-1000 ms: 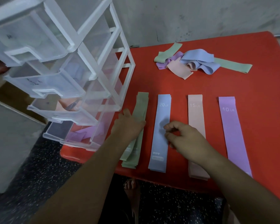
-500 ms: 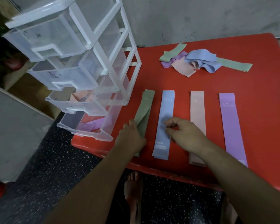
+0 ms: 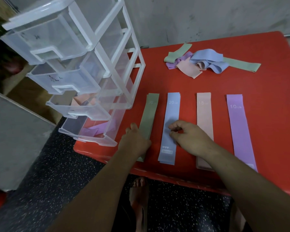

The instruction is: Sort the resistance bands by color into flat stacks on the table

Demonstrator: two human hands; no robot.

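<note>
Resistance bands (image 3: 172,111): four flat strips lie side by side on the red table (image 3: 266,97), under and beside our two hands.
Left hand (image 3: 136,143): rests on the near half of the green stack (image 3: 149,118), thumb at the stack's left edge. The fingers are hidden under the hand, so we cannot tell if they grip or only press.
Right hand (image 3: 191,139): fingers curled, thumb and forefinger drawn together on the middle of the blue stack (image 3: 172,106). It looks like a light pinch of the top band.
Right of that pinch: pink stack (image 3: 204,118) just beside it, with the forearm across its near end. The purple stack (image 3: 238,124) lies further out, untouched.
Beyond both hands: loose heap (image 3: 208,61) of green, purple, pink and blue, well apart from the grips.
Left of the left hand: clear drawer unit (image 3: 84,64), some bands inside.
Change: a second ago the green stack lay fanned and skewed under the left hand; now its edges run nearly square. The right hand has kept its place.
Meaning: we judge green tidied and blue being smoothed. The heap is unsorted, so the task is partway.
</note>
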